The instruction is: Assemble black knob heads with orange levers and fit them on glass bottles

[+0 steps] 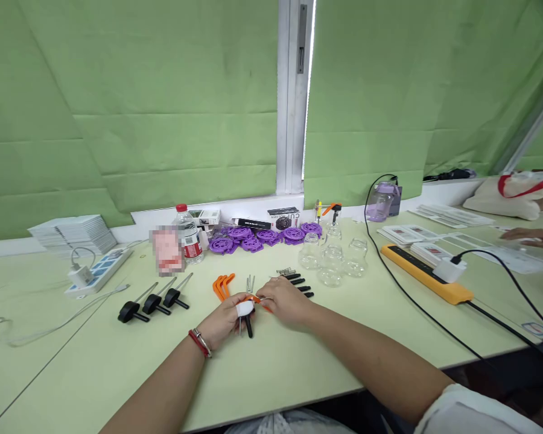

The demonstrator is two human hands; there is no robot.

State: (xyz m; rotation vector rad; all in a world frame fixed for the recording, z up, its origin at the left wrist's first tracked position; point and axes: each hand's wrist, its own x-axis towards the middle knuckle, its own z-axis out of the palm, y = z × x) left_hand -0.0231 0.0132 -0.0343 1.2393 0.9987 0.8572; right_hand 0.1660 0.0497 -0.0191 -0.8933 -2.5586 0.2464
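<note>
My left hand is closed around a black spray head with a thin metal rod. White tape or a bandage wraps its thumb. My right hand pinches an orange lever at the top of that head, so both hands meet on it. Fingers hide most of the joint between lever and head. Just beyond my left hand lie several loose orange levers and thin metal pins. Past my right hand are small springs and black tubes.
Black heads with rods lie at left. Purple plastic parts, clear bottles and a water bottle stand behind. A yellow power strip and black cable are at right. Another person's hand is far right.
</note>
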